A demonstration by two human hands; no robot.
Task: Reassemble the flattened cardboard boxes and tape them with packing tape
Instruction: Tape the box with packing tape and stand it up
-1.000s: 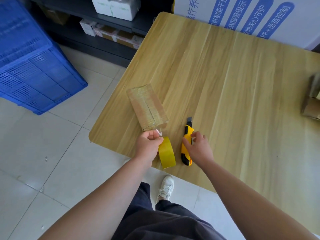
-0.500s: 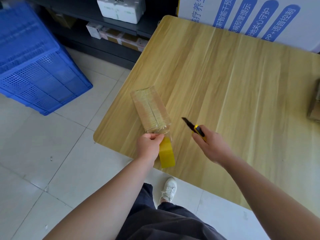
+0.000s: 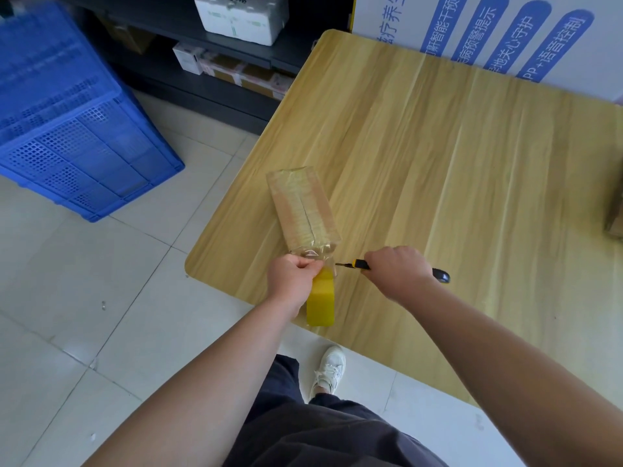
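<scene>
The yellow roll of packing tape (image 3: 321, 305) is held tight in the left hand (image 3: 293, 281). The fingers are curled closed over the top of it, right where the strip of clear tape (image 3: 317, 254) comes off. The yellow-and-black utility knife (image 3: 359, 264) is wrapped in a full fist by the right hand (image 3: 397, 274), so only the nose and the black tail end can be seen. The blade is pointed left and its tip is right at the tape strip, though whether it's actually touching can't be made out.

The small brown cardboard box (image 3: 301, 207) is lying flat near the table's left edge with its top covered in shiny tape. It's joined to the roll by that strip. The roll itself is hung just past the near edge of the table, so things are pretty tight there. Loads of bare room is left on the light wooden table (image 3: 438, 146) to the right and further back. Another bit of cardboard (image 3: 615, 217) is only cut off at the far right.

Off the table, a pale tiled floor (image 3: 84, 281) is seen, with a big blue perforated plastic crate (image 3: 67, 129) on the left. A dark shelf unit (image 3: 236, 55) with a white foam box (image 3: 241, 15) on it is at the back, and a white sign panel with blue labels (image 3: 488, 35) is stood behind the table.
</scene>
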